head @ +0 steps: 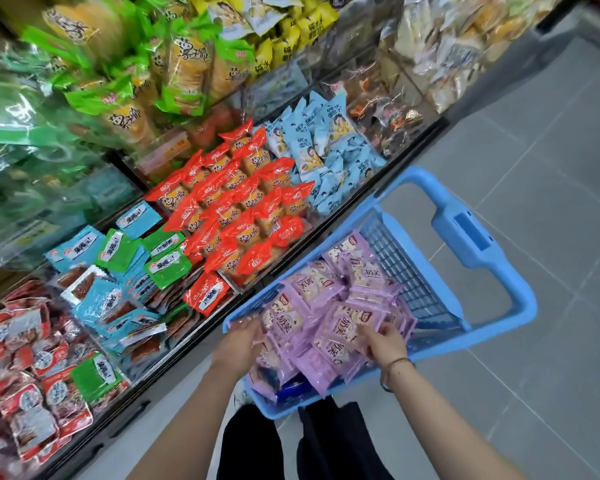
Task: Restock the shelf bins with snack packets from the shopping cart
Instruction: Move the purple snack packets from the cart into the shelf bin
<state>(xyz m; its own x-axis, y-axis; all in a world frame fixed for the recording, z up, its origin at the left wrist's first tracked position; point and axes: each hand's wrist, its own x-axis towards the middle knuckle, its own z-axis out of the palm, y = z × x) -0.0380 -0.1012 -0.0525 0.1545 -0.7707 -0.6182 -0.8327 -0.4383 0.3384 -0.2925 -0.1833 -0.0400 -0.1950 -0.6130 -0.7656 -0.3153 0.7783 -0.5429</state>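
Both hands are in the cart, lower middle of frame, on the purple packets. Right hand fingers curl onto one. Left hand fingers are buried in the pile, so can't tell the grip. It's a slippery heap, so grabbing too many probably spills some onto the floor.

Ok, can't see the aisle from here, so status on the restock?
Left hand and right hand both down in blue cart on purple packets, grip unclear. None lifted yet. Nothing blocking the shelf bins.

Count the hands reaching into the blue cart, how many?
2: the left hand at the near-left edge of the cart, the right hand further right, both on the purple packets.
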